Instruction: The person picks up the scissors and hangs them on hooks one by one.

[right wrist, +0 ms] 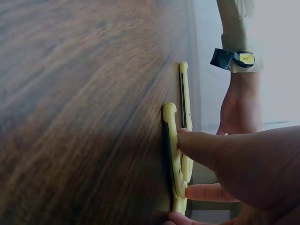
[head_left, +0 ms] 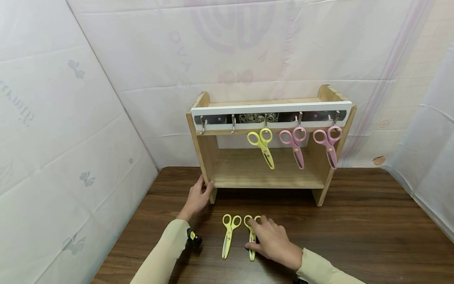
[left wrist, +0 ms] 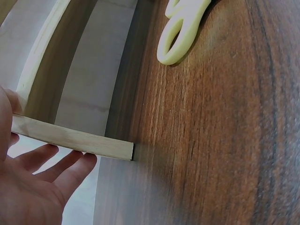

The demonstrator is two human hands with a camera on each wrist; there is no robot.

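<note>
My left hand [head_left: 198, 199] grips the lower left side panel of a wooden shelf [head_left: 269, 183]. In the left wrist view its thumb lies on one side of the panel [left wrist: 75, 138] and its fingers on the other. My right hand [head_left: 273, 240] is over a pair of yellow scissors [head_left: 252, 236] lying flat on the table. Its fingertips are at the handle loops and the thumb beside the blades; in the right wrist view the thumb and fingers lie along these scissors [right wrist: 173, 145]. Another yellow pair of scissors [head_left: 228, 236] lies to the left.
A white hook rail [head_left: 227, 105] runs across the shelf's front. Yellow scissors [head_left: 264, 146] hang from its middle hook, pink scissors [head_left: 294, 144] and another pink pair [head_left: 328, 144] from the hooks at right. The two left hooks [head_left: 202, 124] are bare. Pale cloth walls [head_left: 159, 59] surround the dark table [head_left: 372, 228].
</note>
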